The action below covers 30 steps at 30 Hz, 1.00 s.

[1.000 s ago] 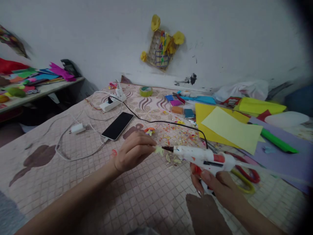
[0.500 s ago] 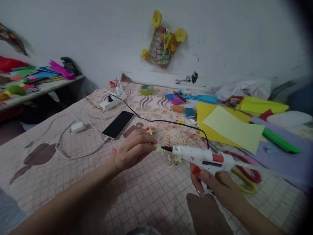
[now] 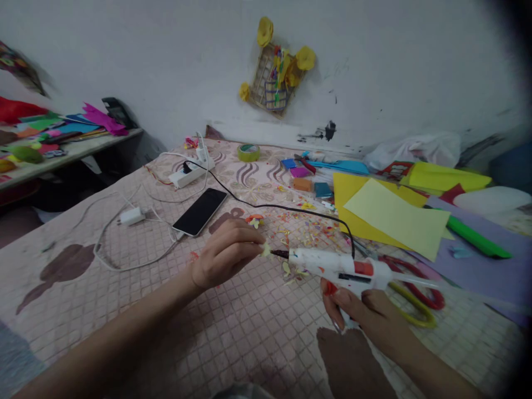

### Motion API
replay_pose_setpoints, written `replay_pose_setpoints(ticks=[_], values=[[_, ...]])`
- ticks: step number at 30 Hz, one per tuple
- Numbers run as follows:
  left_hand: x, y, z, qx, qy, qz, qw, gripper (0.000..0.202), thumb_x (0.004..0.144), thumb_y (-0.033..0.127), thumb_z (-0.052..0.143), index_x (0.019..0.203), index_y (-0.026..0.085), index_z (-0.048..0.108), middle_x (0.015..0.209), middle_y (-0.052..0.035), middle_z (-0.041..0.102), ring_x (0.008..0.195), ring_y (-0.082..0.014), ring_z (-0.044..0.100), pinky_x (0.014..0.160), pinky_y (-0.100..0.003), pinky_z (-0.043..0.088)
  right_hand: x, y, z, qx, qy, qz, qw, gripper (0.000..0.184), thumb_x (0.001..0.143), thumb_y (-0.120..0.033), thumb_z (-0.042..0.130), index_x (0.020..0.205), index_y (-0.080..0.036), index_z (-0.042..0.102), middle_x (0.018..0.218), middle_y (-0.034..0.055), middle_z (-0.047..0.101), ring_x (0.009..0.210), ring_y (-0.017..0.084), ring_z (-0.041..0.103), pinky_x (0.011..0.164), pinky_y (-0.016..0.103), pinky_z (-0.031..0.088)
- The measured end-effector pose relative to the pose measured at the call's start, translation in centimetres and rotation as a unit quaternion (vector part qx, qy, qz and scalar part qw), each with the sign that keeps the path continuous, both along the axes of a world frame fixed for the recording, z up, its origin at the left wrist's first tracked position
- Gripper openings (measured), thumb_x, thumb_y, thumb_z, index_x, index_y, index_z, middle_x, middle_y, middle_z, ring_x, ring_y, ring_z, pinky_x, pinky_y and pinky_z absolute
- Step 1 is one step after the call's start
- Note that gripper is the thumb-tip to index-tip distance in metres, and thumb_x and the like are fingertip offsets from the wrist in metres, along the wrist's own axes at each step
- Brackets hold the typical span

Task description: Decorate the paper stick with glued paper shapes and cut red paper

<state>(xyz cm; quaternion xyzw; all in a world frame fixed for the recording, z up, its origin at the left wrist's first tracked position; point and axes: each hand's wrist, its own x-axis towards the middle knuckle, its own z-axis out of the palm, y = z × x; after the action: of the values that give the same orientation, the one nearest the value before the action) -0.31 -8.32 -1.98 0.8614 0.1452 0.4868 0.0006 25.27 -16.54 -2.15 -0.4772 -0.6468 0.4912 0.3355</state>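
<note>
My right hand (image 3: 361, 310) is wrapped round the handle of a white hot glue gun (image 3: 324, 263), a finger at its red trigger. A clear glue stick (image 3: 418, 279) juts from the gun's back end. The dark nozzle points left, at a small pale yellow paper piece (image 3: 266, 249) pinched in the fingertips of my left hand (image 3: 233, 249). Nozzle and paper look close together or touching; I cannot tell which. Below the nozzle lie pale yellow cut paper bits (image 3: 286, 270) on the tablecloth. Scissors with red and yellow handles (image 3: 415, 302) lie behind my right hand.
The gun's black cord (image 3: 286, 206) runs across the table to a white power strip (image 3: 189, 174). Left of my hands are a phone (image 3: 200, 211) and a charger with white cable (image 3: 132, 216). Yellow paper sheets (image 3: 394, 216) lie at right. Tape (image 3: 248, 152) sits near the wall.
The glue gun has shifted slightly to the left, bringing its nozzle nearer the paper piece. My left hand stays almost where it was, still pinching the paper.
</note>
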Motion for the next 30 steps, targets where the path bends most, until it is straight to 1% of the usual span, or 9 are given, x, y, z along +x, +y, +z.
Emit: replay_pose_setpoints(ticks=[3, 7, 9, 11, 14, 19, 23, 26, 30], values=[[0.0, 0.1, 0.5, -0.034, -0.008, 0.028, 0.999, 0.016, 0.078, 0.007, 0.059, 0.09, 0.018, 0.058, 0.091, -0.0056, 0.065, 0.084, -0.0152, 0.062, 0.075, -0.033, 0.053, 0.3, 0.2, 0.2, 0.008, -0.004, -0.011, 1.0, 0.046, 0.085, -0.052, 0.041, 0.053, -0.022, 0.052, 0.046, 0.0005, 0.051, 0.047, 0.014, 0.047, 0.049, 0.027, 0.04], [-0.3, 1.2, 1.7, -0.148, 0.022, 0.13, 0.98, 0.003, 0.08, 0.015, 0.058, 0.08, 0.017, 0.06, 0.08, -0.004, 0.066, 0.076, -0.013, 0.062, 0.068, -0.026, 0.051, 1.2, 0.8, 0.3, 0.028, -0.018, -0.053, 0.998, 0.049, 0.085, -0.053, 0.043, 0.048, -0.022, 0.054, 0.044, 0.0006, 0.05, 0.047, 0.015, 0.046, 0.051, 0.028, 0.04], [-0.7, 2.2, 2.3, -0.239, 0.073, 0.178, 0.952, 0.007, 0.079, 0.022, 0.059, 0.076, 0.016, 0.061, 0.075, -0.0031, 0.065, 0.069, -0.0121, 0.06, 0.062, -0.024, 0.048, 1.8, 1.2, 0.0, 0.02, -0.026, -0.063, 0.997, 0.054, 0.085, -0.053, 0.043, 0.042, -0.022, 0.052, 0.045, 0.0016, 0.05, 0.049, 0.015, 0.046, 0.053, 0.028, 0.038], [-1.0, 3.4, 2.8, -0.328, 0.125, 0.198, 0.915, 0.011, 0.076, 0.026, 0.059, 0.074, 0.015, 0.062, 0.072, -0.0026, 0.065, 0.062, -0.0108, 0.057, 0.056, -0.022, 0.046, 2.2, 1.7, -0.5, 0.008, -0.018, -0.073, 0.997, 0.055, 0.086, -0.052, 0.041, 0.042, -0.021, 0.052, 0.045, 0.0016, 0.05, 0.05, 0.015, 0.046, 0.055, 0.028, 0.037], [-0.9, 5.2, 3.5, -0.407, 0.196, 0.215, 0.866, 0.013, 0.07, 0.028, 0.061, 0.071, 0.014, 0.063, 0.07, -0.0026, 0.065, 0.06, -0.0113, 0.057, 0.054, -0.022, 0.043, 2.4, 2.2, -1.2, 0.003, 0.006, -0.087, 0.996, 0.057, 0.088, -0.051, 0.038, 0.042, -0.021, 0.05, 0.043, 0.0008, 0.048, 0.051, 0.015, 0.046, 0.059, 0.028, 0.037], [0.4, 7.6, 3.6, -0.472, 0.297, 0.214, 0.802, 0.014, 0.062, 0.027, 0.06, 0.065, 0.014, 0.066, 0.058, -0.0008, 0.063, 0.056, -0.0127, 0.055, 0.051, -0.022, 0.038, 2.2, 2.5, -1.4, 0.004, 0.015, -0.096, 0.995, 0.054, 0.089, -0.05, 0.039, 0.044, -0.021, 0.052, 0.04, -0.0004, 0.048, 0.05, 0.014, 0.047, 0.059, 0.028, 0.039], [0.9, 8.8, 3.3, -0.496, 0.321, 0.197, 0.782, 0.016, 0.06, 0.028, 0.059, 0.066, 0.014, 0.066, 0.057, -0.0005, 0.062, 0.056, -0.0127, 0.054, 0.05, -0.022, 0.036, 2.4, 3.7, -0.4, 0.025, 0.021, -0.111, 0.993, 0.053, 0.087, -0.051, 0.042, 0.044, -0.021, 0.052, 0.041, -0.0001, 0.049, 0.046, 0.013, 0.046, 0.054, 0.027, 0.037], [0.7, 9.1, 3.6, -0.494, 0.34, 0.208, 0.773, 0.016, 0.058, 0.028, 0.059, 0.064, 0.014, 0.065, 0.056, 0.0, 0.061, 0.054, -0.0121, 0.052, 0.05, -0.022, 0.035, 2.7, 6.4, 0.5, 0.075, 0.045, -0.165, 0.982, 0.046, 0.084, -0.052, 0.046, 0.053, -0.02, 0.057, 0.047, 0.0011, 0.055, 0.05, 0.014, 0.05, 0.052, 0.027, 0.037], [0.6, 9.2, 4.3, -0.499, 0.354, 0.215, 0.761, 0.015, 0.058, 0.028, 0.058, 0.062, 0.015, 0.063, 0.056, 0.001, 0.06, 0.054, -0.0111, 0.05, 0.05, -0.021, 0.033, 3.1, 11.1, 1.1, 0.183, 0.081, -0.268, 0.942, 0.038, 0.08, -0.055, 0.051, 0.076, -0.019, 0.062, 0.071, 0.0046, 0.064, 0.062, 0.017, 0.057, 0.055, 0.029, 0.04]])
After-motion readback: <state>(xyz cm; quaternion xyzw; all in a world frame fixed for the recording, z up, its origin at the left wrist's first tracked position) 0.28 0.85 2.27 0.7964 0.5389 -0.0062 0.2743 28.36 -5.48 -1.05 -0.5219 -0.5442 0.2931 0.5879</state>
